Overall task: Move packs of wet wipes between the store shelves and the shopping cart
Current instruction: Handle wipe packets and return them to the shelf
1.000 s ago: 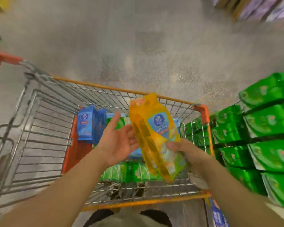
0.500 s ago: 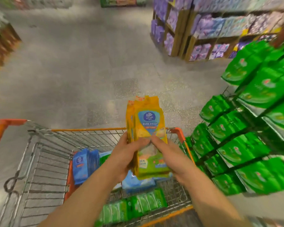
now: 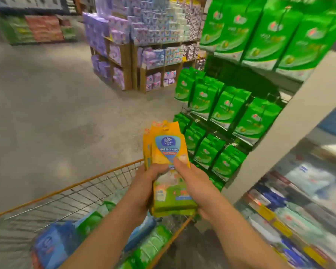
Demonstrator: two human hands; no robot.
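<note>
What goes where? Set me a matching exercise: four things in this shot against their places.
Things:
1. yellow wipes pack
2. blue pack
3. green hanging packs
4. purple packs

Places:
A. on wooden racks across the aisle
B. held upright between left hand and right hand
C. lying in the shopping cart
D. on the shelf end, right of the cart

Pairs: 1-B, 2-C, 3-D, 4-A

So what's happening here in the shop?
A person holds a bundle of yellow wipe packs upright in both hands, left hand and right hand, above the far corner of a shopping cart. Blue and green packs already lie in it. Shelves of green packs stand on the right.
</note>
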